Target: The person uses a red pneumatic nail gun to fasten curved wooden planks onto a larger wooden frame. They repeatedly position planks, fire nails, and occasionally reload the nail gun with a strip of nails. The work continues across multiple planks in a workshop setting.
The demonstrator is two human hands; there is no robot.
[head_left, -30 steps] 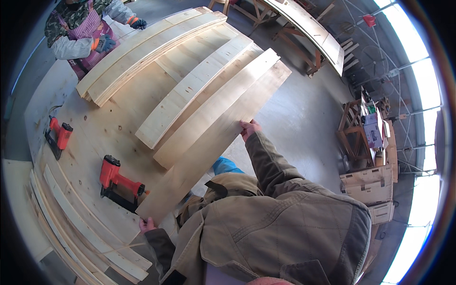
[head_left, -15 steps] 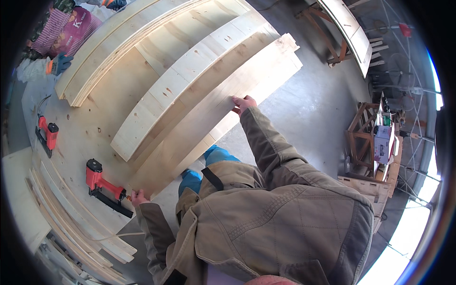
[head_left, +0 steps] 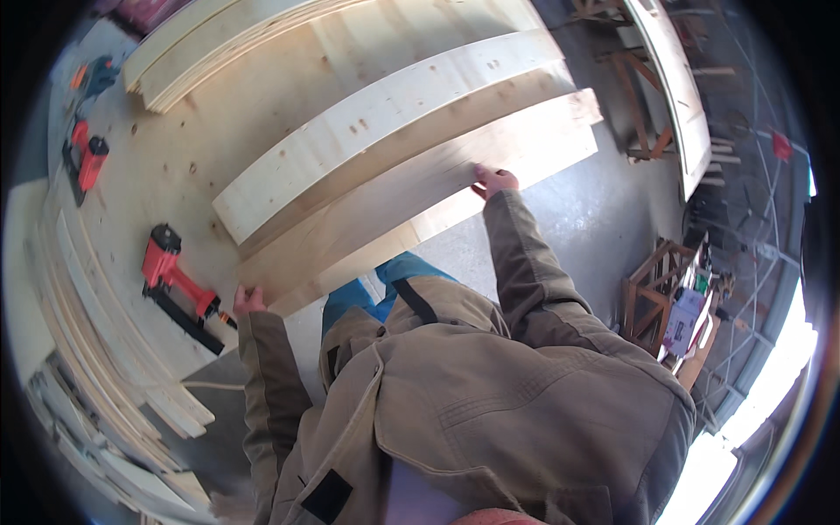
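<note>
Plywood board (head_left: 372, 206) gripped in two hands at the near side of a crowded worktop (head_left: 171, 188)

The board slants across the near edge of the worktop, from lower left to upper right, in front of the person's body. The left hand (head_left: 252, 300) pinches its left end near the corner. The right hand (head_left: 495, 181) pinches the near edge right of the middle, with fingertips pressed on the upper face. A pale strip (head_left: 430, 225) shows along that near edge; glare and blur make it hard to say whether it is a second piece underneath.

Space around the board is tight. On its far side lies a curved plank (head_left: 385, 122), running nearly alongside, with a darker band of wood between the two. Farther off, a stack of curved boards (head_left: 223, 52) fills the far part of the worktop. At the left, a red and black nail gun (head_left: 175, 276) lies with its hose end just beside the left hand, and a second nail gun (head_left: 87, 162) lies beyond it, near a co-worker's gloved hand (head_left: 96, 77). Long wooden strips (head_left: 92, 319) crowd the left side. Across the floor (head_left: 569, 223), a trestle table (head_left: 674, 87) and a wooden frame (head_left: 652, 297) stand well apart from the board.
</note>
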